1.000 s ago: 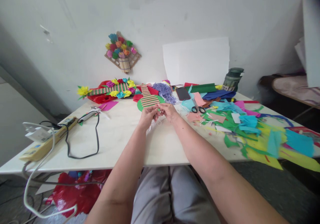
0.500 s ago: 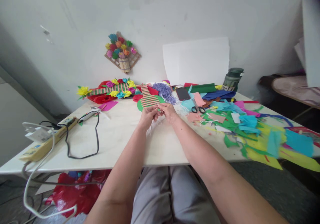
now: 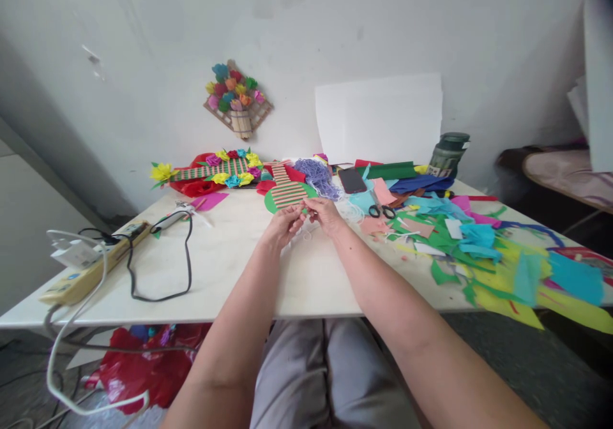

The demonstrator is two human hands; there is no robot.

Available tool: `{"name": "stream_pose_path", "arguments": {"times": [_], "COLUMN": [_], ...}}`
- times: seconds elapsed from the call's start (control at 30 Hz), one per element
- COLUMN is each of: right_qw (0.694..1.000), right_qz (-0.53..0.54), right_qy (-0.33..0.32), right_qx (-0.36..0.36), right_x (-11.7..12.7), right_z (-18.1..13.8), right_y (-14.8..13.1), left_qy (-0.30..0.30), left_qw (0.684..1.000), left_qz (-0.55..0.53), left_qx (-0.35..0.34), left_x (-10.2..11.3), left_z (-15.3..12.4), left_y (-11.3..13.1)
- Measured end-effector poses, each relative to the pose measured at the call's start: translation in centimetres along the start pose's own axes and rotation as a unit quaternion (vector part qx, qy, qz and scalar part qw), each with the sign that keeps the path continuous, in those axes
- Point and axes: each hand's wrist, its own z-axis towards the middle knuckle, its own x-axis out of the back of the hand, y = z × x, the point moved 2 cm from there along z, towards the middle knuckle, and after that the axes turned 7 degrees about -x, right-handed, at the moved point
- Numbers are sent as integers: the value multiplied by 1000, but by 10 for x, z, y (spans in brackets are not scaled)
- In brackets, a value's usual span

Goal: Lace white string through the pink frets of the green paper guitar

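Observation:
My left hand (image 3: 285,225) and my right hand (image 3: 325,215) meet over the middle of the white table (image 3: 230,276), fingertips pinched together. Between them runs a thin white string (image 3: 301,232) that trails down onto the table. Just beyond my fingers lies a striped woven paper piece on a green disc (image 3: 286,195). Black scissors (image 3: 382,210) lie a little to the right of my right hand.
Scraps of coloured paper (image 3: 479,244) cover the right half of the table. A phone (image 3: 352,180), purple yarn (image 3: 316,175) and a dark jar (image 3: 447,151) stand at the back. A paper flower garland (image 3: 211,173), a glue gun (image 3: 175,218) and a power strip (image 3: 81,272) occupy the left.
My hands have stayed at the same spot, the fingers only shifting slightly on the string. The view has tilted a little.

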Motion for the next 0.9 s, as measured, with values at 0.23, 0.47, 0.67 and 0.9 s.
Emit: {"name": "stream_pose_path", "arguments": {"times": [0.23,0.47,0.67,0.9], "right_qw": [998,986,971,955], "right_qz": [-48,-153,-231,-286], "right_qy": [28,39,11,-15], "right_qx": [34,57,61,80], "right_x": [2,8,9,11], "right_z": [2,7,5,3], "right_y": [-2,0,-5,-9], "left_qy": [-6,-11,-15,-13], "left_qw": [1000,993,986,982], "left_qz": [-3,118,161,178], "left_qx": [-11,2,32,65], "left_x": [3,12,16,13], "left_z": [0,-1,-4,-9], "left_y": [0,0,4,7]}}
